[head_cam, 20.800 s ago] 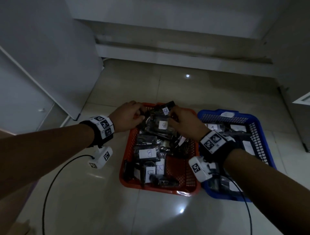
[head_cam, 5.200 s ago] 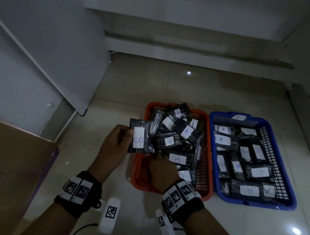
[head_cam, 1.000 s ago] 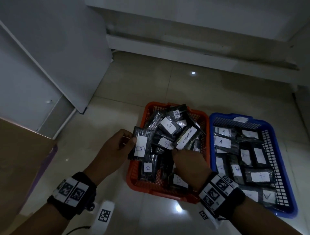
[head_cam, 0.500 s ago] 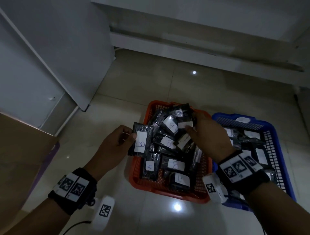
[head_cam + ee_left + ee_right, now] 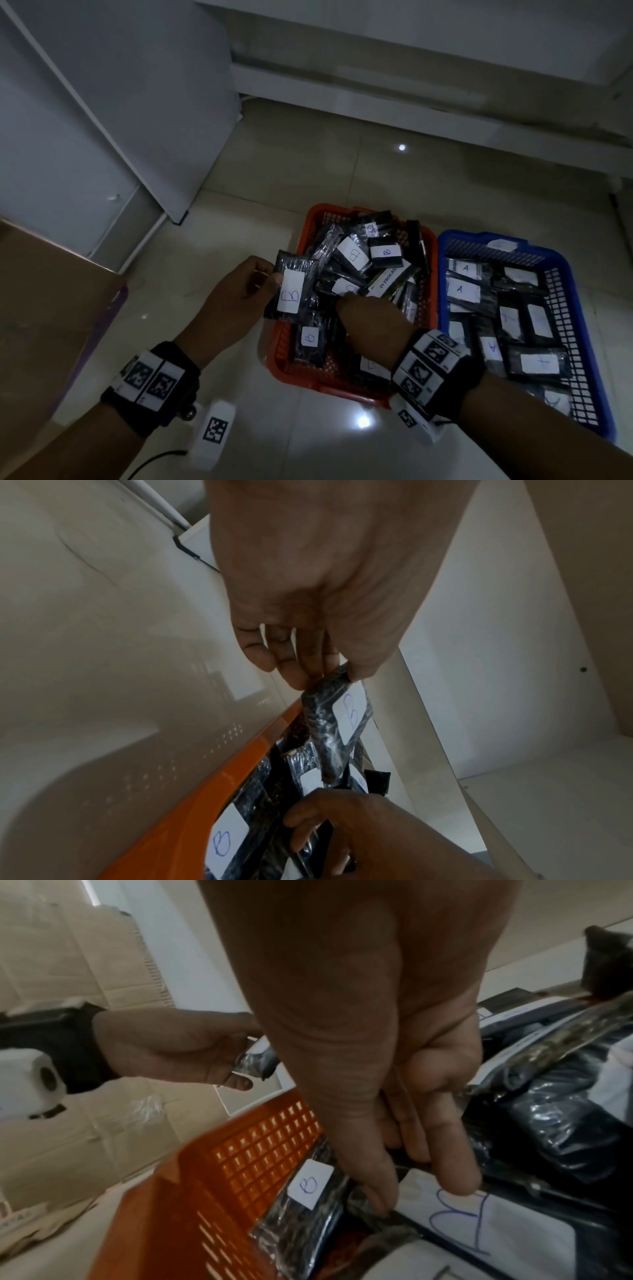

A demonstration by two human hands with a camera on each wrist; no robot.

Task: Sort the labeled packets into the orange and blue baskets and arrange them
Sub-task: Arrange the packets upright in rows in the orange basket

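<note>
- Where the pale tiled floor (image 5: 342, 164) meets the white cabinet (image 5: 113, 102), I see a brown cardboard box (image 5: 44, 308) at the near left.
- The blue basket (image 5: 579, 308) sits right of and just beside the orange one, black packets marked A (image 5: 460, 289) lying fairly flat in it.
- The orange basket (image 5: 310, 233) holds a loose heap of black packets marked B (image 5: 354, 255), several tilted and overlapping; one long label in the heap reads "IN PROGRE..." (image 5: 388, 279) (the rest is covered).
- My right hand (image 5: 371, 320) is down inside the orange basket, fingers (image 5: 455, 1175) curled and reaching into the heap, thumb and fingertips closing on the edge of a B-labelled packet (image 5: 455, 1226); I read that as a pinch.
- My left hand (image 5: 236, 301) holds a packet with a B label (image 5: 291, 291) over the basket's left rim, pinched at its edge between thumb and fingers (image 5: 291, 666), label facing up.
- Both wrists carry bands with square black-and-white markers (image 5: 150, 375).
</note>
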